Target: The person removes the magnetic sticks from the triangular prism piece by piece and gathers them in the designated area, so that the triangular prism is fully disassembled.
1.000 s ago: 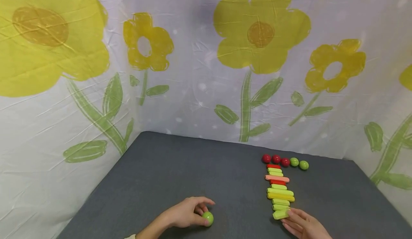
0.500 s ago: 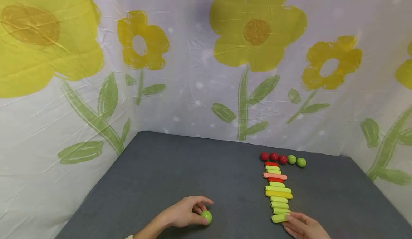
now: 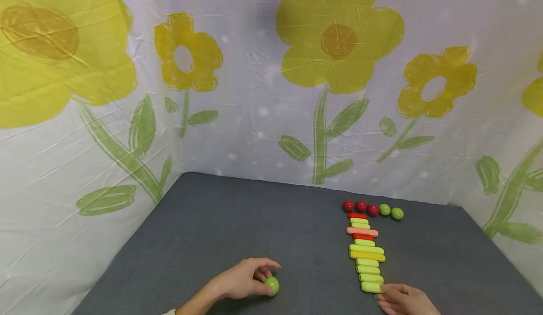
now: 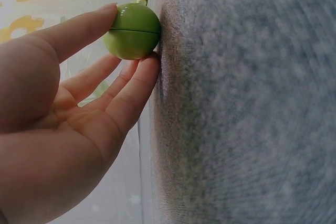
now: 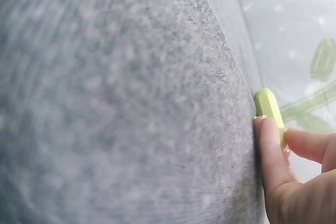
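Observation:
My left hand (image 3: 243,277) holds a green ball (image 3: 272,285) between thumb and fingers, low over the dark tabletop. A seam runs round this ball (image 4: 134,38) in the left wrist view. On the right, my right hand (image 3: 405,300) pinches the end of a lime-green stick (image 3: 370,287). The stick lies across the near end of a column of sticks, against the one before it. Its faceted sides show on the stick (image 5: 268,103) in the right wrist view. Other sticks in the column include a yellow one (image 3: 367,256), a salmon one (image 3: 362,232) and a red one (image 3: 357,216).
Beyond the column's far end, red balls (image 3: 361,205) and green balls (image 3: 397,213) form a row. The dark grey table (image 3: 237,220) extends left of the column. A flower-printed curtain (image 3: 254,154) hangs behind and along the sides.
My right hand has set the lime-green stick straight against the column, from a slightly tilted, separate position. My left hand stays in place with the green ball. The head view shifted slightly.

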Demonstrator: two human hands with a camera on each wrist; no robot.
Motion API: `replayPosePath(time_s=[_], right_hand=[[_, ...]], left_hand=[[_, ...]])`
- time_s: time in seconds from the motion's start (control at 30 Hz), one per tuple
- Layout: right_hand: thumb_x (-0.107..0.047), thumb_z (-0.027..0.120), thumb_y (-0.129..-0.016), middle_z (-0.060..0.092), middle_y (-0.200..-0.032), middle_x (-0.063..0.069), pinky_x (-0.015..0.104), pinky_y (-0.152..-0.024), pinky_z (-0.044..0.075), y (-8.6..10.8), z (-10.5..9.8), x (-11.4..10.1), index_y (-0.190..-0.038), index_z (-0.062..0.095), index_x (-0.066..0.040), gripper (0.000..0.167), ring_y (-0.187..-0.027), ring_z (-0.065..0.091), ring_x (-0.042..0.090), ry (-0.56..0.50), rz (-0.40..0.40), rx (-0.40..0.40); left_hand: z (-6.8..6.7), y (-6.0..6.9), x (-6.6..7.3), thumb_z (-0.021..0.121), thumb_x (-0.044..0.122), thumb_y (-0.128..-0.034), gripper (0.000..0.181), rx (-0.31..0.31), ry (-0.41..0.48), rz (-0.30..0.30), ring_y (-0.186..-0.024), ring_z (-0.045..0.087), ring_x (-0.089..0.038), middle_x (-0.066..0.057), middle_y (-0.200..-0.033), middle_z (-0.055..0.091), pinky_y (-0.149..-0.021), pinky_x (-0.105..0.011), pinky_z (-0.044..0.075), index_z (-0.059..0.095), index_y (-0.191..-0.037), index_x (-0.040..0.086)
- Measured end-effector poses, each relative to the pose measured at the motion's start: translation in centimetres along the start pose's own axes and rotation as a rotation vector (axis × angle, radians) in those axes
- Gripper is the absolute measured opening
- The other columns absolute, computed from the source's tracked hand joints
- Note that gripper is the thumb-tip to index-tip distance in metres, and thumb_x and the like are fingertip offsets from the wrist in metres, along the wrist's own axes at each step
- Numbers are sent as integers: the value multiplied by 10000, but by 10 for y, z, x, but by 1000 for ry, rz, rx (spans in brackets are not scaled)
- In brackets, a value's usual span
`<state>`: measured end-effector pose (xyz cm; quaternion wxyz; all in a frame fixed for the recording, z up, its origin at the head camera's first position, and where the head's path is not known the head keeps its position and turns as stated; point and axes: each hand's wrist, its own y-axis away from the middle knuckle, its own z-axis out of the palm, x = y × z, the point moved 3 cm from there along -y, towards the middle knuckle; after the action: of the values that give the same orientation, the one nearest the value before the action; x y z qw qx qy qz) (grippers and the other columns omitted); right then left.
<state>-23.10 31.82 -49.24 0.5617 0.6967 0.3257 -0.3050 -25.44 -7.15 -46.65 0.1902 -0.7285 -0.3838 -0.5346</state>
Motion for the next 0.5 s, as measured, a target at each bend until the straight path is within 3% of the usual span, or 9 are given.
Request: replayPosePath(time_s=[0.33, 0.5], right_hand=[[-104, 535, -985, 661, -874, 144, 381, -816, 522, 6, 1, -6, -1258, 351, 226, 466, -818, 665, 258, -28, -9, -43], [-196, 553, -984, 660, -853, 131, 373, -787, 529, 9, 1, -7, -1236, 383, 188, 490, -782, 666, 239, 16, 19, -17]], left_hand=[[0, -1, 0, 738, 118, -847, 454, 2, -4, 4, -932, 583, -135, 6, -1003, 574, -801, -278, 478, 575, -1269, 78], [0, -1, -1, 740, 115, -844, 456, 1, 4, 3, -923, 585, -138, 5, -994, 575, -791, -280, 482, 575, -1267, 77]])
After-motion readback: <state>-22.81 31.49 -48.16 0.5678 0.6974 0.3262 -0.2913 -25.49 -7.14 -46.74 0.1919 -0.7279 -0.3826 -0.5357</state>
